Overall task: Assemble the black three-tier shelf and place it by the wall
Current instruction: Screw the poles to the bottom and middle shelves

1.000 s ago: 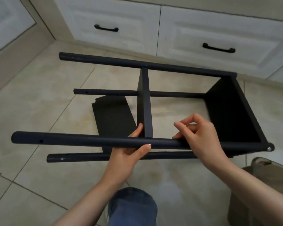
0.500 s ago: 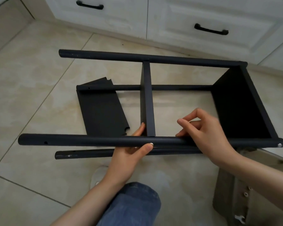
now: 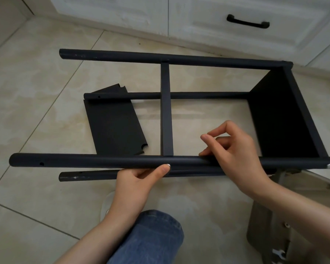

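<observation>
Black metal three-tier shelf frame (image 3: 167, 111): lying on its side on beige tiled floor (image 3: 27, 92), before white drawers (image 3: 255, 20). Left hand (image 3: 139, 178) is gripping near round post (image 3: 103, 161) from beneath. Right hand (image 3: 234, 155) is resting there, fingers (image 3: 208, 139) loosely curled. Loose black panel (image 3: 114, 122) is lying flat underneath.

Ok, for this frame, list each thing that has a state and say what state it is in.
Shelf frame: lying on its side on the floor, partly assembled.
End panel: fitted between the poles.
Middle panel: fitted.
Loose panel: flat on the floor, not fitted.
Near pole: held by both hands.
Left hand: gripping the pole from below.
Right hand: resting on the pole, fingers loosely curled.
Drawer: closed.
</observation>
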Tool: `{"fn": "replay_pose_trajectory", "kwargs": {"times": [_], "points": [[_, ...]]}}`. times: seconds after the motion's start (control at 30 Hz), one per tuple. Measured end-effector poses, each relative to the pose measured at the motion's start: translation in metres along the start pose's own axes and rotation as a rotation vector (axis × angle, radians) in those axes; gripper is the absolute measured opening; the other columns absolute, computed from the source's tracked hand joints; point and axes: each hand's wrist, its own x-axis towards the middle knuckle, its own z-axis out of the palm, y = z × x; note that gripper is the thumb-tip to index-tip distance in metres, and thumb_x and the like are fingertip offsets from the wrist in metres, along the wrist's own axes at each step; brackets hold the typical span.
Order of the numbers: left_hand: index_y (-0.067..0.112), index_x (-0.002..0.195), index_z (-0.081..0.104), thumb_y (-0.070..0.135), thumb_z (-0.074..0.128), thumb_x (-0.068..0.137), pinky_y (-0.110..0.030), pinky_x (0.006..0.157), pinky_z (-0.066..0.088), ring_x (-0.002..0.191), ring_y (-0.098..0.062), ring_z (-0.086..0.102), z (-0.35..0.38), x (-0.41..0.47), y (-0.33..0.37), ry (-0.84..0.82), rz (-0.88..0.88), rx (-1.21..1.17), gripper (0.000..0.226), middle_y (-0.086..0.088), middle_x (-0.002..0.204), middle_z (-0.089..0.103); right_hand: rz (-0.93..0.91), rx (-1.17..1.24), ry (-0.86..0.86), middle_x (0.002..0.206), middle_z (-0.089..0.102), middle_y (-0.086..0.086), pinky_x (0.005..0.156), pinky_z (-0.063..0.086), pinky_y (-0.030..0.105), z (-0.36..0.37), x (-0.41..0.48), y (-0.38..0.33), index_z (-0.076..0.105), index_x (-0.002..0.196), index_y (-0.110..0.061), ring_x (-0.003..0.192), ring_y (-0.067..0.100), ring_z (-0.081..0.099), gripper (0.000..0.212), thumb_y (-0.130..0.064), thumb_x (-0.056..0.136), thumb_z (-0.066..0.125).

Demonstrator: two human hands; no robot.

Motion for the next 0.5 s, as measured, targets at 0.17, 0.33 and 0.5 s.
{"fn": "replay_pose_trajectory", "kwargs": {"times": [0.17, 0.33, 0.5], "points": [[0.025, 0.063, 0.078, 0.076, 0.059, 0.060, -0.030, 0.071, 0.054, 0.063, -0.004, 0.073, -0.005, -0.007, 0.015, -0.036, -0.048, 0.406, 0.054, 0.011, 0.070, 0.076, -0.005, 0.000, -0.007, 0.067, 0.074, -0.005, 0.069, 0.061, 0.041, -0.001, 0.001, 0.002, 0.055, 0.090, -0.025, 0.066, 0.010, 0.073, 0.020, -0.043, 0.086, 0.065], [0.018, 0.054, 0.062, 0.091, 0.020, 0.067, -0.036, 0.065, 0.054, 0.061, -0.019, 0.063, -0.008, -0.006, 0.047, 0.012, 0.087, 1.287, 0.085, -0.001, 0.050, 0.060, -0.012, 0.022, 0.015, 0.066, 0.073, -0.005, 0.068, 0.061, 0.040, 0.000, 0.003, 0.000, 0.054, 0.090, -0.026, 0.064, 0.010, 0.073, 0.027, -0.049, 0.081, 0.062], [0.021, 0.059, 0.039, 0.074, 0.052, 0.074, -0.028, 0.048, 0.031, 0.050, -0.026, 0.050, -0.009, 0.007, 0.069, 0.054, 0.569, 1.449, 0.056, 0.005, 0.052, 0.040, -0.037, 0.021, 0.033, 0.065, 0.073, -0.004, 0.068, 0.061, 0.045, 0.000, 0.005, 0.001, 0.054, 0.091, -0.024, 0.063, 0.011, 0.072, 0.029, -0.050, 0.082, 0.062]]}}
